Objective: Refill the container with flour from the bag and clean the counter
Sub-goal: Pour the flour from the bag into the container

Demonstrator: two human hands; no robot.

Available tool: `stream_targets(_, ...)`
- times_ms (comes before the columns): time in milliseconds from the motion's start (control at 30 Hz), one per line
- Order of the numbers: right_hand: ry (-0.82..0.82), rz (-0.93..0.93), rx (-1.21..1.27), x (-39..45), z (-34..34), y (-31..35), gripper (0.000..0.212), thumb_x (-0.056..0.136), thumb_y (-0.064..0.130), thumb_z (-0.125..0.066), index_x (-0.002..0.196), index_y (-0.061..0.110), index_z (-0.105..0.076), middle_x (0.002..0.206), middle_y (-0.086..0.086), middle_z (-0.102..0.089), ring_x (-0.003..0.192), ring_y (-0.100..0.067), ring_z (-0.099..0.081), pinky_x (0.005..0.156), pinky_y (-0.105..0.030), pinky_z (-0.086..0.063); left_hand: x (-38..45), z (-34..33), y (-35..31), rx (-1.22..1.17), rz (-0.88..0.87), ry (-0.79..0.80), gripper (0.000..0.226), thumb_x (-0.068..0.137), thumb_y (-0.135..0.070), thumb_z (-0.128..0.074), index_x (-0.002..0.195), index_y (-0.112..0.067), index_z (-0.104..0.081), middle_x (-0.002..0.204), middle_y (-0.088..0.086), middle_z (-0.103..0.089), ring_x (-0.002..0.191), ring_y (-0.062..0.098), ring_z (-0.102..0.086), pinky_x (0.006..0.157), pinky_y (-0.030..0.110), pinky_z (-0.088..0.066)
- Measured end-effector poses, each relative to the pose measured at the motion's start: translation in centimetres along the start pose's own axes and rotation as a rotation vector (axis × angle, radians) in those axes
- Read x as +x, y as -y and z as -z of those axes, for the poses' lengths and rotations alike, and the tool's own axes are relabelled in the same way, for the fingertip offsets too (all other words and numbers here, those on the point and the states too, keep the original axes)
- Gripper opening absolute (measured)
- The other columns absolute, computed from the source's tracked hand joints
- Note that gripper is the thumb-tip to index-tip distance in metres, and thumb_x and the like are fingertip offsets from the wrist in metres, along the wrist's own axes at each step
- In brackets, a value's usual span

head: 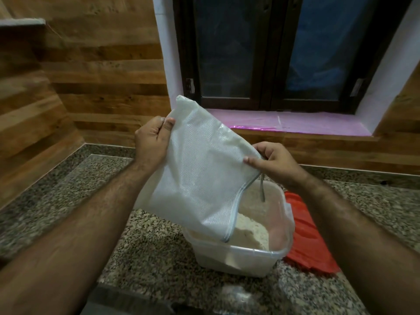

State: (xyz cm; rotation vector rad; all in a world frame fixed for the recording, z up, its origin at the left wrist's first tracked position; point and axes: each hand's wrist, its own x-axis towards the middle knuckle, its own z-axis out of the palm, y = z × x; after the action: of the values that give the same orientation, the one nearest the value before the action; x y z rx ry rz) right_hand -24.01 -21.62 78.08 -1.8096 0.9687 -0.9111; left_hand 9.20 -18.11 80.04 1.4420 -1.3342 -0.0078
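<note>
- Head view: the white woven-plastic flour bag is tipped, its mouth over the clear rectangular plastic container on the speckled granite counter.
- The left hand pinches the upper corner; the right hand pinches the mouth's edge.
- The bag looks limp and nearly light; corners seem the surest hold.

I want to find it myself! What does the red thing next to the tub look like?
Start at the window, then look down to the speckled stone counter. A clear plastic tub with flour in it sits there, under the white bag held by both hands. The red thing lies flat on the counter on the tub's right; it is the only bright red thing there.
</note>
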Motion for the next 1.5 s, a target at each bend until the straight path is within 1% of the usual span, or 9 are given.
stream_targets(167, -0.017, -0.001, 0.006, 0.4, 0.1, 2.4, 0.022, 0.106, 0.022, -0.063, 0.107, 0.002, -0.073, 0.087, -0.009, -0.072, 0.069, -0.012, -0.071, 0.059, -0.027, -0.058, -0.1, 1.0, -0.8, -0.137, 0.177, 0.103, 0.052, 0.101, -0.065, -0.060, 0.109, -0.015, -0.071, 0.104, 0.009, -0.075, 0.089, 0.025, -0.072, 0.080, 0.051, -0.066)
stream_targets(367, -0.049, 0.051, -0.024, 1.1, -1.3, 5.9, 0.029, 0.107, 0.028, -0.061, 0.103, 0.002, -0.074, 0.091, -0.025, -0.074, 0.075, -0.031, -0.073, 0.072, -0.061, -0.062, 1.9, 2.4, -4.1, -0.262, 0.328, 0.264, 0.089, 0.064, -0.067, -0.095, 0.135, -0.021, -0.064, 0.126, -0.002, -0.075, 0.108, 0.019, -0.078, 0.089, 0.046, -0.067)
stream_targets(533, 0.007, 0.046, 0.229, 0.9, -2.2, 8.8, 0.033, 0.109, 0.036, -0.056, 0.096, 0.012, -0.074, 0.085, 0.001, -0.074, 0.082, -0.015, -0.072, 0.081, -0.043, -0.064, 2.2, 3.2, -3.5, -0.620, 0.439, 0.322, 0.058, 0.085, -0.033, -0.088, 0.132, -0.006, -0.071, 0.116, 0.006, -0.081, 0.113, 0.033, -0.078, 0.087, 0.047, -0.067)
stream_targets(767, 0.108, 0.124, 0.144, -0.1, -3.3, 7.5, 0.053, 0.112, 0.042, -0.034, 0.117, 0.003, -0.069, 0.106, -0.010, -0.074, 0.088, -0.013, -0.071, 0.076, -0.022, -0.060, 1.2, 4.2, -0.4, -0.862, 0.457, 0.493, 0.074, 0.111, -0.055, -0.051, 0.160, -0.001, -0.044, 0.165, 0.032, -0.040, 0.149, 0.051, -0.046, 0.121, 0.066, -0.039)
stream_targets(900, 0.151, 0.088, 0.032, 0.0, -3.8, 5.3, 0.057, 0.102, 0.061, -0.049, 0.120, 0.011, -0.070, 0.109, -0.006, -0.073, 0.095, -0.008, -0.071, 0.081, -0.023, -0.059, 0.6, 4.7, 0.0, -1.008, 0.523, 0.369, 0.072, 0.114, -0.059, -0.021, 0.158, -0.010, -0.050, 0.150, 0.016, -0.059, 0.138, 0.036, -0.058, 0.117, 0.056, -0.047)
stream_targets(1100, 0.214, -0.023, -0.002, -0.6, -4.6, 3.5, 0.064, 0.096, 0.074, -0.040, 0.122, 0.025, -0.071, 0.113, 0.005, -0.075, 0.105, -0.016, -0.071, 0.099, -0.057, -0.059, -0.2, 5.5, 1.4, -1.057, 0.495, 0.056, 0.071, 0.114, -0.058, -0.027, 0.156, -0.007, -0.052, 0.139, 0.014, -0.071, 0.128, 0.035, -0.069, 0.101, 0.051, -0.059)
stream_targets(1200, 0.229, -0.027, 0.036, -0.8, -5.6, 3.3, 0.064, 0.099, 0.072, -0.034, 0.122, 0.025, -0.071, 0.115, 0.000, -0.075, 0.107, -0.022, -0.072, 0.100, -0.063, -0.057, -0.8, 6.1, 2.8, -1.108, 0.491, -0.074, 0.071, 0.113, -0.059, -0.032, 0.158, -0.008, -0.051, 0.147, 0.018, -0.066, 0.134, 0.039, -0.065, 0.108, 0.057, -0.055)
stream_targets(1367, 0.299, 0.056, 0.074, -0.7, -7.2, 3.5, 0.105, 0.073, 0.102, -0.028, 0.133, 0.026, -0.068, 0.125, 0.000, -0.074, 0.115, -0.027, -0.070, 0.100, -0.058, -0.057, -2.4, 6.9, 5.4, -1.184, 0.503, -0.240, 0.070, 0.109, -0.061, -0.044, 0.152, -0.008, -0.060, 0.150, 0.021, -0.064, 0.138, 0.044, -0.061, 0.111, 0.060, -0.054)
stream_targets(1500, 0.309, 0.130, 0.098, -0.1, -8.9, 3.5, 0.106, 0.070, 0.102, -0.040, 0.134, 0.022, -0.067, 0.129, 0.001, -0.073, 0.119, -0.021, -0.070, 0.100, -0.048, -0.058, -3.5, 7.9, 7.0, -1.180, 0.562, -0.414, 0.071, 0.108, -0.063, -0.043, 0.149, -0.009, -0.063, 0.143, 0.018, -0.070, 0.130, 0.040, -0.068, 0.107, 0.057, -0.057)
